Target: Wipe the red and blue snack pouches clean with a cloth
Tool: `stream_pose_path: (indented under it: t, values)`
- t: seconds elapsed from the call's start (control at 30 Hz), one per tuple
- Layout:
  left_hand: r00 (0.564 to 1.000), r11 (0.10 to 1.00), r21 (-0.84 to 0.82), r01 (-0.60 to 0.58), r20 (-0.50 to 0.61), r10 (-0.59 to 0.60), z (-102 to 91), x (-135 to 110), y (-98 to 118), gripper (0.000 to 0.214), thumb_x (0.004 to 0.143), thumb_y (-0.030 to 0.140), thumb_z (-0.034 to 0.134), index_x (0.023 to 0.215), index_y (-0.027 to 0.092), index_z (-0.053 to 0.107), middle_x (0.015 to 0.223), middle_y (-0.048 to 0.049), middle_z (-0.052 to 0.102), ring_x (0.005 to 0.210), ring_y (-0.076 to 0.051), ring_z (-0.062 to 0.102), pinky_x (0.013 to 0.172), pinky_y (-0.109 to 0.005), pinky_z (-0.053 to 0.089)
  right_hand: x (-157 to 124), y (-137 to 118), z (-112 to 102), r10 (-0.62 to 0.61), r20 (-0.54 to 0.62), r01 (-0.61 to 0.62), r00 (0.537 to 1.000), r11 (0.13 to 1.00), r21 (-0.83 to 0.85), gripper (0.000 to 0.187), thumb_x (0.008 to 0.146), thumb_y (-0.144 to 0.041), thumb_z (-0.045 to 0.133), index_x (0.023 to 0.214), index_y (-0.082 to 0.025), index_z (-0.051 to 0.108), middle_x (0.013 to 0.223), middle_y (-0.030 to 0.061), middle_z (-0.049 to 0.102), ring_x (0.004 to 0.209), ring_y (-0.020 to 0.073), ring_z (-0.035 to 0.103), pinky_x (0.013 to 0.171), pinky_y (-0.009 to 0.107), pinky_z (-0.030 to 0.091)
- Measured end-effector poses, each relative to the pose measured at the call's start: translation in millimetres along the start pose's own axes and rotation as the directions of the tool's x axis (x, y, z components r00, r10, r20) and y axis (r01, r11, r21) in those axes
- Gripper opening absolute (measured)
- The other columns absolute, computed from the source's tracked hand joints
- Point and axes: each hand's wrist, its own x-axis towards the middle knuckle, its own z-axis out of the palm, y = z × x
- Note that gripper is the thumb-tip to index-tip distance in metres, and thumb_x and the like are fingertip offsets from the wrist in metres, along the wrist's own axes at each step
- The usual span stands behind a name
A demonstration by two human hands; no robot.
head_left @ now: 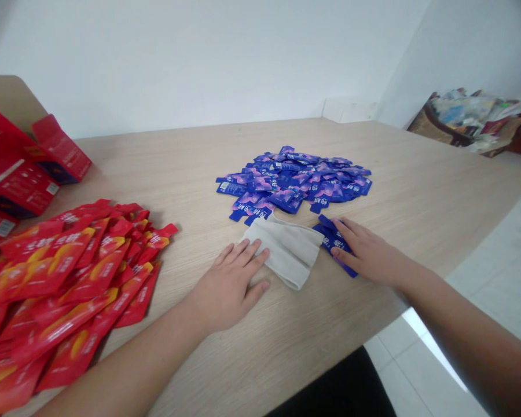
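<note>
Seen from the head camera, the right hand (369, 255) lies over a small stack of blue sachets (330, 242), its fingers spread across the top and its thumb along the near side. The hand is only slightly curled, and whether it actually grips the stack cannot be told. The stack's long axis runs from upper left to lower right, with its far end pointing toward a larger heap of blue sachets (295, 179) just beyond it.

The left hand (230, 284) is open and flat, palm down, with its fingertips on the edge of a folded off-white cloth (286, 252). The cloth lies skewed between the two hands, touching the small stack on its right side and almost touching the blue heap at its far corner.

Nothing stands between either hand and the things it touches. To the left, a large heap of red sachets (65, 289) lies beside the left forearm, with flattened red cartons (17, 168) beyond it at the edge of the wood-grain desk (417, 191). Past the far right corner of the desk, a bag stuffed with assorted items (464, 119) sits against the wall.
</note>
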Motion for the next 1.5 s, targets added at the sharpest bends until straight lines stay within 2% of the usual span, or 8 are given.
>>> stream_pose_path:
  t: [0.33,0.47,0.53,0.67,0.77,1.03,1.23,1.5]
  values:
    - [1.0,1.0,-0.008,-0.003,0.015,0.003,-1.3,0,1,0.066,0.112,0.056,0.045,0.169,0.024,0.041,0.178,-0.0118,0.031,0.165,-0.036,0.03,0.133,-0.062,0.026,-6,6,13,0.0,-0.017,0.0,1.0,1.0,-0.009,0.086,0.108,-0.064,0.039,0.175,-0.013,0.021,0.178,0.0252,0.029,0.164,0.0409,0.031,0.131,0.058,0.034]
    - [1.0,1.0,-0.024,-0.006,0.0,0.006,0.1,0,0,0.066,0.111,0.057,0.046,0.168,0.024,0.042,0.178,-0.0118,0.032,0.164,-0.037,0.031,0.133,-0.063,0.027,4,2,-2,0.017,0.038,-0.016,0.999,1.0,-0.022,0.087,0.106,-0.069,0.041,0.175,-0.019,0.025,0.176,0.0244,0.034,0.163,0.0447,0.032,0.126,0.073,0.032]
    - [1.0,1.0,-0.027,-0.005,-0.004,0.005,0.3,0,0,0.066,0.111,0.057,0.046,0.168,0.024,0.042,0.177,-0.0117,0.032,0.164,-0.038,0.031,0.133,-0.063,0.027,18,-4,-12,-0.008,0.008,0.007,1.0,1.0,0.024,0.081,0.107,-0.066,0.041,0.174,-0.023,0.028,0.177,0.0201,0.034,0.163,0.0433,0.032,0.127,0.073,0.032]
    - [1.0,1.0,-0.021,-0.002,0.001,0.002,0.3,0,0,0.067,0.111,0.057,0.046,0.169,0.024,0.042,0.178,-0.0122,0.032,0.164,-0.038,0.031,0.133,-0.063,0.027,68,-27,-25,-0.158,-0.099,0.172,0.983,0.971,0.163,0.073,0.106,-0.055,0.05,0.169,-0.021,0.038,0.172,0.0168,0.045,0.159,0.0361,0.043,0.13,0.057,0.038]
    - [1.0,0.999,-0.034,-0.009,-0.008,0.008,0.3,-1,0,0.067,0.111,0.057,0.047,0.168,0.023,0.042,0.177,-0.0128,0.033,0.164,-0.037,0.032,0.132,-0.064,0.027,114,-51,-23,-0.204,-0.081,0.208,0.976,0.977,0.045,0.069,0.106,-0.048,0.052,0.166,-0.016,0.043,0.17,0.0172,0.047,0.159,0.0331,0.042,0.131,0.051,0.036]
    - [0.999,0.999,-0.033,0.011,0.031,-0.01,-2.7,-2,3,0.067,0.11,0.055,0.048,0.169,0.024,0.04,0.178,-0.0116,0.031,0.165,-0.037,0.03,0.133,-0.063,0.026,191,-89,-9,-0.114,0.002,0.113,0.994,0.987,-0.116,0.081,0.104,-0.065,0.05,0.157,-0.004,0.048,0.149,0.034,0.061,0.137,0.0461,0.062,0.112,0.056,0.05]
    - [1.0,0.999,-0.034,0.01,0.016,-0.009,-3.2,0,4,0.068,0.109,0.055,0.05,0.169,0.023,0.041,0.178,-0.0129,0.031,0.165,-0.038,0.031,0.133,-0.063,0.025,195,-94,-24,-0.129,0.076,0.142,0.989,0.971,-0.191,0.048,0.103,-0.034,0.054,0.144,-0.008,0.06,0.124,0.0277,0.076,0.115,0.0403,0.074,0.099,0.049,0.055]
    - [0.998,0.993,-0.119,-0.014,-0.067,0.006,1.0,-2,2,0.071,0.107,0.052,0.055,0.168,0.021,0.038,0.177,-0.0159,0.034,0.164,-0.038,0.031,0.133,-0.062,0.027,166,-101,-73,-0.07,-0.067,0.058,0.995,0.985,-0.163,0.042,0.109,-0.027,0.041,0.135,-0.011,0.07,0.131,0.0237,0.077,0.12,0.0364,0.073,0.104,0.046,0.053]
